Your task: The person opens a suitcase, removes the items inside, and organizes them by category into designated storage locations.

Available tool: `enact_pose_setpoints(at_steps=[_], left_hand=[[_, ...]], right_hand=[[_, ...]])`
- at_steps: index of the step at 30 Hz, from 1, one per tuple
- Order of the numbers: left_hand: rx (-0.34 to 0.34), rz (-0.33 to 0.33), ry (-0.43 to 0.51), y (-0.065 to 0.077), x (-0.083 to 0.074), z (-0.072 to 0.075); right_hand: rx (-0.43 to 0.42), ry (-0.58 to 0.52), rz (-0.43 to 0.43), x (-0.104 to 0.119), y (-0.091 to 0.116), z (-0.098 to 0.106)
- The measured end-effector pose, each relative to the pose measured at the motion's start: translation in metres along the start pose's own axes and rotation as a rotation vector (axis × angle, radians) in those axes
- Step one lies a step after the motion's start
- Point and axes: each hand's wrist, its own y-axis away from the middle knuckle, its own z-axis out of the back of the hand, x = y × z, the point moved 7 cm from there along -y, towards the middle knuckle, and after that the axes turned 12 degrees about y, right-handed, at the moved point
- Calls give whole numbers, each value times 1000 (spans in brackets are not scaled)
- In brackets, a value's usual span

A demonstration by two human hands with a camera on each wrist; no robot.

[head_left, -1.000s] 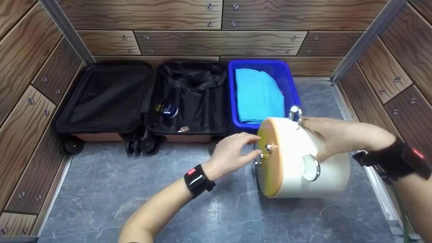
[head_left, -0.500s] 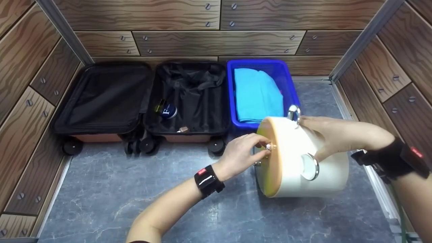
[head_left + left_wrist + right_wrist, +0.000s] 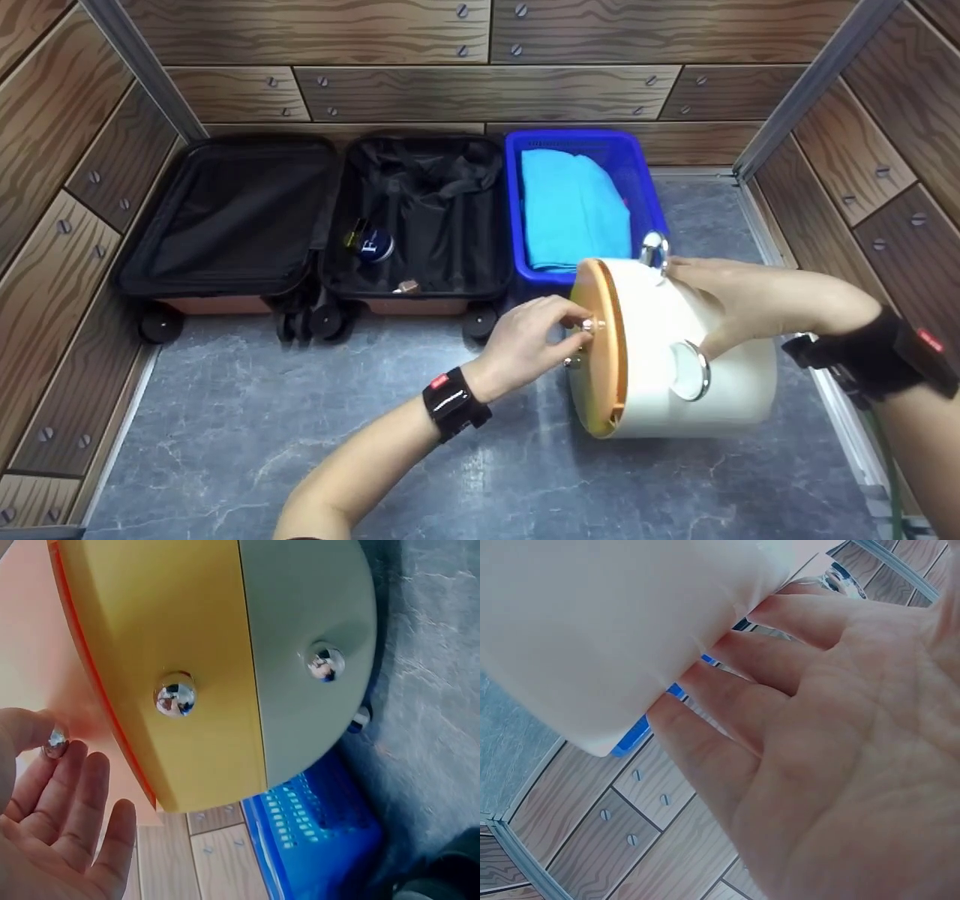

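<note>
A white rounded drawer box (image 3: 727, 405) stands on the floor at right, its front facing left. In the left wrist view that front has an orange drawer (image 3: 26, 637), a yellow drawer (image 3: 202, 607) and a grey-green drawer (image 3: 300, 727), with chrome ball knobs. My left hand (image 3: 529, 341) pinches the orange drawer's knob (image 3: 56, 741) between thumb and finger; the drawer stands slightly out from the body. My right hand (image 3: 757, 304) holds the box from behind, fingers along its far side and thumb by a chrome ring (image 3: 705, 375). A second chrome fitting (image 3: 655, 251) shows beyond.
A blue basket (image 3: 516, 217) with a folded light-blue cloth (image 3: 574, 210) sits behind the box. Left of it lies an open black suitcase (image 3: 247, 217) holding a dark-blue container (image 3: 375, 245) and a small brown item (image 3: 407, 287). Wood-patterned walls (image 3: 487, 94) enclose the floor.
My left hand has moved in from beside the box front, taken the orange drawer's knob and drawn that drawer slightly out to the left. My right hand has stayed on the box.
</note>
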Motion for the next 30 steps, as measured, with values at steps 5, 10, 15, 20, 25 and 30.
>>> enact_pose_setpoints(at_steps=[5, 10, 15, 20, 25, 30], left_hand=[[-26, -11, 19, 8, 4, 12], [-51, -20, 26, 16, 9, 24], [-82, -30, 37, 26, 12, 37], [-115, -46, 38, 36, 15, 49], [-141, -45, 52, 43, 17, 58], [-163, -44, 69, 48, 20, 62]], right_hand=[[-10, -20, 10, 0, 0, 1], [-2, -6, 5, 0, -1, 0], [5, 8, 0, 0, -2, -1], [-9, -15, 14, 0, -1, -1], [-12, -19, 12, 0, 0, 0], [-8, -7, 8, 0, 0, 1]])
